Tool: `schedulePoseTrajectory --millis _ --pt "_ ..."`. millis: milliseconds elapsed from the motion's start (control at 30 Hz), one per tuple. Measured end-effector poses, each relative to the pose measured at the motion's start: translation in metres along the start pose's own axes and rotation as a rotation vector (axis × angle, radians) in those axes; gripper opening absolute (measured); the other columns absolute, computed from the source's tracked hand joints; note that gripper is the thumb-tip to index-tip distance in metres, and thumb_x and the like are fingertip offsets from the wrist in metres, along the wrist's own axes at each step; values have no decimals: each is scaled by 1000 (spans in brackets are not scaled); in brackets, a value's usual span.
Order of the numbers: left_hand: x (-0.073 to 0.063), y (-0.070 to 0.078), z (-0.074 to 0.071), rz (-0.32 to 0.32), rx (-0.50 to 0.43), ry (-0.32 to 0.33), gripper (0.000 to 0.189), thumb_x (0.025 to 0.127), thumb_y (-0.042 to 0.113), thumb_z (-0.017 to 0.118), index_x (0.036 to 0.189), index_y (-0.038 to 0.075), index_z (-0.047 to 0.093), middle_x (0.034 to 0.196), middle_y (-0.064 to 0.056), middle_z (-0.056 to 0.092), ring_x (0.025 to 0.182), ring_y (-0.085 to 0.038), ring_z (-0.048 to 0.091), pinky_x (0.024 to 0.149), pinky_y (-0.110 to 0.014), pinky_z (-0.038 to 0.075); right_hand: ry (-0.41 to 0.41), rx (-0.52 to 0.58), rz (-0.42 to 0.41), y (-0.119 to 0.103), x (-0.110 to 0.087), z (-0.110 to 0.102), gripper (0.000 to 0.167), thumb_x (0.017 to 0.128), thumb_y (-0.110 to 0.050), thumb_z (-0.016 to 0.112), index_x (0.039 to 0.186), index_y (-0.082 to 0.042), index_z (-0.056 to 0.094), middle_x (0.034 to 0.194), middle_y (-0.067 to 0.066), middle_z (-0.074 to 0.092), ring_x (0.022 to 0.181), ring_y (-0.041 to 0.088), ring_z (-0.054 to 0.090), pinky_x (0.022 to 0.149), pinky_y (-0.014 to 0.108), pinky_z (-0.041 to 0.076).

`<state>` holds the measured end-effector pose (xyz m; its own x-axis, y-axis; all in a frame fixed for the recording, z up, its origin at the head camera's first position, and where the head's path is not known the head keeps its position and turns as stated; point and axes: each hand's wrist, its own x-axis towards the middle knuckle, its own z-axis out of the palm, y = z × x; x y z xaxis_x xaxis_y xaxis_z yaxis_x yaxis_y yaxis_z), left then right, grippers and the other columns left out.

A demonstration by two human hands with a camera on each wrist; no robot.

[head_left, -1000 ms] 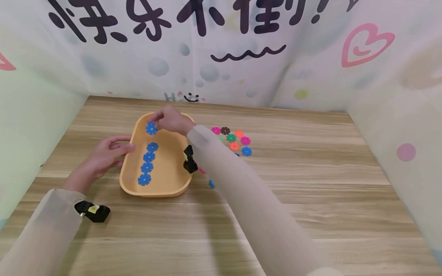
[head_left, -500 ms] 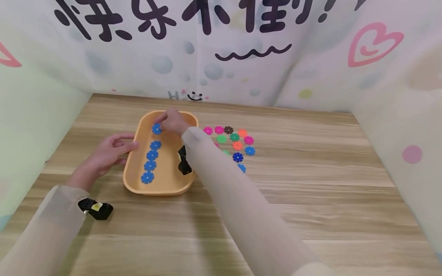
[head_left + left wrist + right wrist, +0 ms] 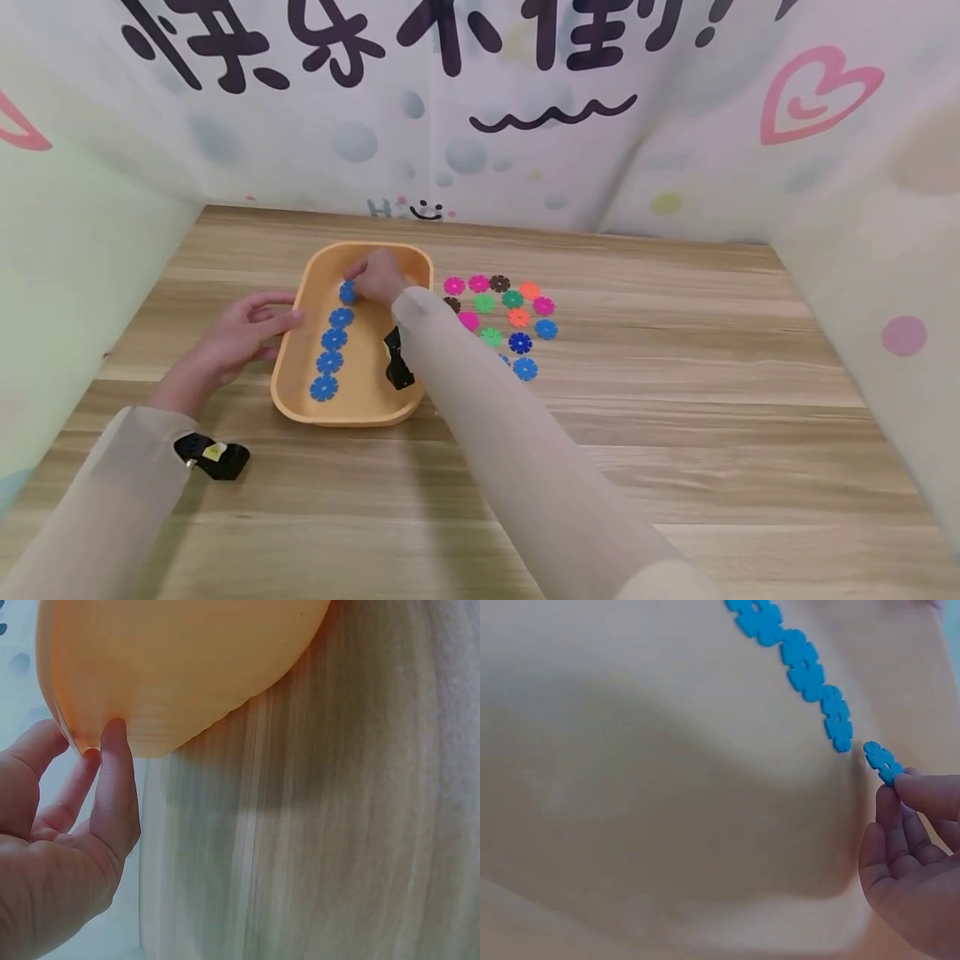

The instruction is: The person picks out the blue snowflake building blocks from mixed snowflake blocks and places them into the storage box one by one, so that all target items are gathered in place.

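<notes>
A yellow-orange plastic tray (image 3: 363,387) with rounded corners stands on the wooden table. Inside it, along its left side, several blue snowflake discs (image 3: 333,338) lie in a line. The right hand (image 3: 381,277) reaches into the far part of the tray and pinches another blue snowflake disc (image 3: 883,762) between thumb and fingers. In the right wrist view that disc is tilted, just apart from the end of the row (image 3: 838,720). At the tray's left side, the left hand (image 3: 243,333) holds the rim, its thumb over the edge and its fingers against the outer wall (image 3: 187,667).
Right of the tray, loose snowflake discs (image 3: 519,317) in pink, orange, green, brown and blue lie on the table (image 3: 675,417); the right sleeve (image 3: 495,433) hides some. A printed cloth (image 3: 480,167) hangs behind the table's far edge.
The right hand has lowered and come slightly nearer with the pinched blue disc, which now sits closer to the row and is tilted. The left hand stays at the rim. The view has shifted slightly.
</notes>
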<state>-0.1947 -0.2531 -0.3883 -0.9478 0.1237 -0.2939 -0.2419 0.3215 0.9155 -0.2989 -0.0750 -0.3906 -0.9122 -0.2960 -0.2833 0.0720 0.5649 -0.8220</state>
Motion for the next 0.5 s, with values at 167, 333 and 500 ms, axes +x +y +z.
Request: schedulePoseTrajectory --millis 167,333,500 --pt "1 -2 1 -3 -5 -5 64 91 32 57 137 -3 30 102 0 57 82 -2 60 68 -28 54 -6 -34 -5 5 -1 2 22 83 6 60 101 -2 70 90 6 67 75 15 61 63 20 52" --pt "1 -2 1 -11 7 2 64 92 32 56 139 -2 29 111 -7 54 82 -1 60 68 -26 54 -2 -39 -28 7 -3 3 21 85 5 59 102 -1 70 91 7 67 75 15 62 61 18 52" --pt "1 -1 0 -22 14 -1 65 92 33 55 140 -1 27 125 -22 45 83 1 59 69 -26 53 12 -5 -12 7 -4 5 21 86 4 59 102 -2 70 89 6 66 72 16 63 60 19 52"
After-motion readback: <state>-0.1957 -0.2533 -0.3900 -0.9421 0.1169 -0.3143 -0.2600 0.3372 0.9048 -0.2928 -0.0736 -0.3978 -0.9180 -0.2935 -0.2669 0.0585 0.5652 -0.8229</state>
